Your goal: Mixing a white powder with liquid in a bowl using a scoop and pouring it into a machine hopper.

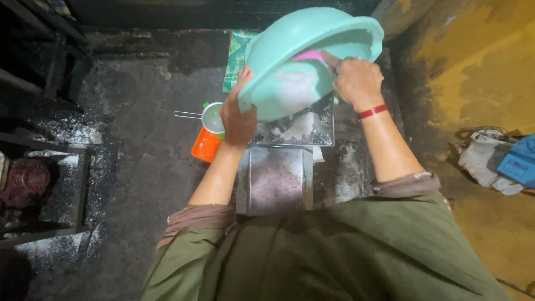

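Overhead, looking down on both bare hands working a tilted turquoise plastic basin (312, 39), held up above a dark, flour-dusted floor (139, 167). Left hand (238, 120) clamped on the basin's lower rim, fingers curled over the edge, thumb underneath, bearing the weight from below. Right hand (356, 81) closed around the handle of a pink scraper (309, 54), reaching into the basin's mouth, with a red band (372, 111) round the wrist. Inside the basin, a white powdery mass (292, 86) clinging to the wall, sitting low toward the tipped rim. Directly beneath that rim, a square metal tray (323, 131) with lumps of the same white stuff lying in it, and just nearer the body a second flat metal tray (276, 178), greyish and dusted. Left of the trays, partly behind the left wrist, a small metal strainer (210, 117) with a thin wire handle pointing left, resting over an orange container (205, 146). Behind the basin, a green patterned packet (237, 56) lying flat on the floor. Far right, against a yellow wall (479, 72), a crumpled white cloth (482, 161) touching a blue object (521, 161). Far left, a dark metal frame (50, 189) dusted white. Olive garment and brown rolled sleeves filling the bottom.
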